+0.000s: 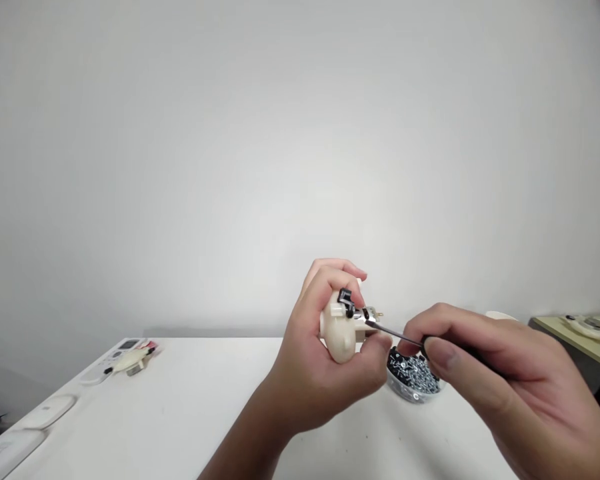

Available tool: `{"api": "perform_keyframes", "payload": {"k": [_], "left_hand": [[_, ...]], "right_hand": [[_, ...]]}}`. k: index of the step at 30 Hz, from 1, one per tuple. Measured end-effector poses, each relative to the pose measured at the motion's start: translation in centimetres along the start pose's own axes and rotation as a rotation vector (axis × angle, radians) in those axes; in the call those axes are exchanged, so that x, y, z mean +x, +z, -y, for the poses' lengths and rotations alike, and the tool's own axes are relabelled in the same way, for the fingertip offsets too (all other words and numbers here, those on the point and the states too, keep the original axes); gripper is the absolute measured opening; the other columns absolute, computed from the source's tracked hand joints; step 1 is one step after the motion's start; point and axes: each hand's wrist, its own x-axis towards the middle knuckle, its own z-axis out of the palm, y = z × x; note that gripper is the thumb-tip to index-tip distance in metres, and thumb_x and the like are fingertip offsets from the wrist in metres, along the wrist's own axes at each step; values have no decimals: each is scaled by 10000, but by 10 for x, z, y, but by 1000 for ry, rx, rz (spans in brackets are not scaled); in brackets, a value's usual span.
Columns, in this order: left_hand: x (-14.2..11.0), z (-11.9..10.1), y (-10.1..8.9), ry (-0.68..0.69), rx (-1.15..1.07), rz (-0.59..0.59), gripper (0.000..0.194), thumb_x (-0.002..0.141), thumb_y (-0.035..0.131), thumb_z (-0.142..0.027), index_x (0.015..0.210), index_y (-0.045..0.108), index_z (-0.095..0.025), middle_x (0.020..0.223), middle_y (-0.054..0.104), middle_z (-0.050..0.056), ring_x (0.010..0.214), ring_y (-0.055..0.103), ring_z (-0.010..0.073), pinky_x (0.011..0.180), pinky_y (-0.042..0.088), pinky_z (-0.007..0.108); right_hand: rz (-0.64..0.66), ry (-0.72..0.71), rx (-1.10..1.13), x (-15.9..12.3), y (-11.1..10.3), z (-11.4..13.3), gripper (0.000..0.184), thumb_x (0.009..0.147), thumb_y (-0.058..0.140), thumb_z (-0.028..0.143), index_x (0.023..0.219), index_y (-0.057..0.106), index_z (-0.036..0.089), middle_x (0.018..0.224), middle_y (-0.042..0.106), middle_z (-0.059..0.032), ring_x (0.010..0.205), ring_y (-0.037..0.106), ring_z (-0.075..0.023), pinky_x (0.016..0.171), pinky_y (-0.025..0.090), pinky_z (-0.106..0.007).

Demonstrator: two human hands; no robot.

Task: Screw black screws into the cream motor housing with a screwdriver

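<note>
My left hand [325,353] is closed around a cream plastic housing [341,337] and holds it up above the table. A black fitting [346,301] sits on top of the housing, and a small silver motor [364,316] sticks out on its right side. My right hand [485,373] grips a screwdriver [397,333] by its dark handle, mostly hidden in the fingers. The screwdriver's tip meets the assembly near the motor; whether it sits in a screw I cannot tell. Below, partly behind my right fingers, is a clear bowl [414,397] of silver and black screws.
On the white table [180,413], a similar cream part [130,360] lies at the left beside a white remote-like device [97,373]. White rounded objects [50,411] line the left edge. Another cream part [590,327] rests on a yellowish surface [555,328] at right. A wall stands behind.
</note>
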Motion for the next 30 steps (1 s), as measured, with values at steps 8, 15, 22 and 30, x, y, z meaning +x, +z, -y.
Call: {"api": "perform_keyframes", "payload": {"k": [8, 15, 22, 30], "left_hand": [[-1, 3, 1, -12, -44, 26, 309, 834, 706, -88, 997, 497, -249, 1219, 492, 86, 1259, 467, 277, 677, 439, 241], [-2, 4, 2, -49, -117, 37, 306, 829, 762, -160, 983, 510, -243, 1253, 500, 65, 1118, 534, 240, 709, 454, 258], [-3, -1, 3, -212, -324, 92, 292, 891, 766, -248, 1014, 501, -241, 1302, 491, 24, 689, 441, 58, 613, 414, 232], [0, -6, 3, -316, -452, 104, 311, 871, 778, -253, 1006, 499, -229, 1252, 493, 33, 752, 466, 81, 670, 430, 236]], "right_hand": [[-55, -89, -162, 7, 2, 6, 140, 996, 598, 241, 902, 703, 240, 664, 669, 26, 523, 599, -122, 423, 408, -204], [-107, -180, -248, 7, 5, 10, 100, 979, 623, 212, 954, 709, 256, 696, 716, 34, 497, 616, -107, 409, 382, -224], [-179, -213, -324, 8, 7, 13, 100, 970, 637, 207, 961, 723, 258, 693, 718, 38, 476, 612, -98, 436, 418, -229], [-247, -257, -329, 6, 8, 10, 166, 943, 706, 220, 1092, 757, 271, 838, 769, -21, 550, 647, -143, 464, 449, -260]]}}
